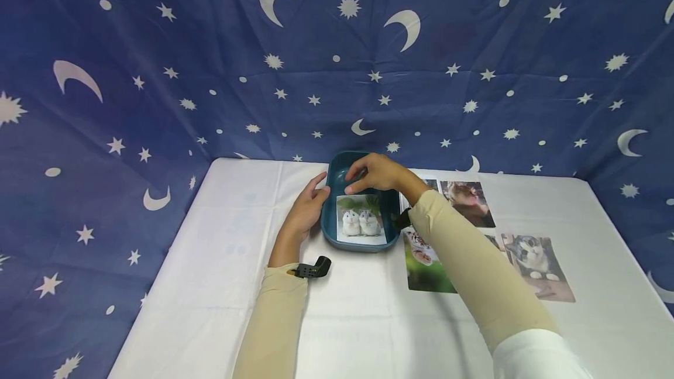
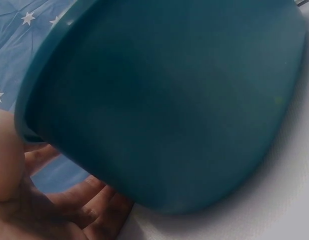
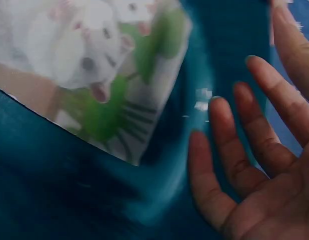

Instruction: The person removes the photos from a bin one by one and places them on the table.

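A teal tray [image 1: 357, 247] stands mid-table with a photo of two white hamsters [image 1: 362, 221] lying flat inside it. My left hand [image 1: 310, 200] rests against the tray's left wall with its fingers fairly straight. In the left wrist view the tray's outer wall [image 2: 169, 100] fills the frame, and the left hand [image 2: 69, 210] lies beside it. My right hand [image 1: 371, 174] hovers over the tray's far end, holding nothing. The right wrist view shows the right hand [image 3: 244, 165] with fingers spread above the tray's inside [image 3: 69, 190], next to the hamster photo [image 3: 89, 65].
Loose animal photos lie on the white table right of the tray: a monkey [image 1: 468, 202], a cat [image 1: 537, 265] and a tiger cub [image 1: 423, 262] partly under my right sleeve. A blue star-and-moon cloth [image 1: 337, 57] walls in the back and sides.
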Demonstrator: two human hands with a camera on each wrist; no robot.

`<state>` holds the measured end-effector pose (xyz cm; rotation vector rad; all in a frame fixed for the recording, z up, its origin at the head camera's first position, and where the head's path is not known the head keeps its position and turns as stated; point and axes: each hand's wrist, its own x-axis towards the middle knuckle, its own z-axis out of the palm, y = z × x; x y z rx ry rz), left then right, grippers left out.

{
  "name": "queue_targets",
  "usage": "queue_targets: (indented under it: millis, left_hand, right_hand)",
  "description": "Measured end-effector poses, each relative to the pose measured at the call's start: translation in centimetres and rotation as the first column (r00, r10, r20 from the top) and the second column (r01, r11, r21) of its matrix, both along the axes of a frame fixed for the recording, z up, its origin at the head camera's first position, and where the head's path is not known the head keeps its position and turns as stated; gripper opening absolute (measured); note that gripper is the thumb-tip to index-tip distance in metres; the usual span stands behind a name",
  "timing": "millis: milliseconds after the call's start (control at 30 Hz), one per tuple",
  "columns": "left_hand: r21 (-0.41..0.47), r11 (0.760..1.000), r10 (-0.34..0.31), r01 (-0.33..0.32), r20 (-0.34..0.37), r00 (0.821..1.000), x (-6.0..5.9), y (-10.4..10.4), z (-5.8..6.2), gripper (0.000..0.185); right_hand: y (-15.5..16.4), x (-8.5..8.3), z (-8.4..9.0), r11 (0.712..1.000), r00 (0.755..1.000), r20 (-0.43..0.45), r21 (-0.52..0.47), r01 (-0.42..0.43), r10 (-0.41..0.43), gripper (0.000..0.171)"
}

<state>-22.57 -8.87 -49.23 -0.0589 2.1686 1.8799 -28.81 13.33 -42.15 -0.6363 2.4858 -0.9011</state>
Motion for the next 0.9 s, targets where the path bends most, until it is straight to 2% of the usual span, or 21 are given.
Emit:
queue_targets:
  millis: [167, 400, 533, 733, 900]
  left_hand:
    - [-0.002, 1.0, -0.007, 0.007, -0.001, 1.0, 0.0, 0.0, 0.0, 0.051]
    - [-0.003, 1.0, -0.001, 0.002, 0.004, 1.0, -0.1, -0.1, -0.1, 0.049]
    - [-0.008, 1.0, -0.016, 0.016, 0.012, 1.0, -0.1, 0.1, -0.2, 0.051]
    - [-0.014, 1.0, -0.013, 0.013, -0.005, 1.0, -0.1, 0.1, -0.1, 0.051]
    - [-0.014, 1.0, -0.008, 0.008, 0.0, 1.0, -0.1, 0.0, -0.1, 0.051]
  right_hand:
    - [-1.4, -0.6, -1.5, 0.99, 0.999, 0.046, 0.14, 0.009, -0.016, 0.042]
    - [-2.2, -0.7, -3.0, 0.978, 0.998, 0.057, 0.208, 0.011, -0.024, 0.033]
    - [-2.1, -0.3, -2.7, 0.978, 0.999, 0.04, 0.207, -0.005, -0.004, 0.029]
    - [-1.9, 0.1, -1.9, 0.989, 0.999, 0.014, 0.137, -0.048, 0.046, 0.02]
    - [-1.8, 0.4, -1.1, 0.985, 0.998, -0.019, 0.163, -0.05, 0.054, 0.027]
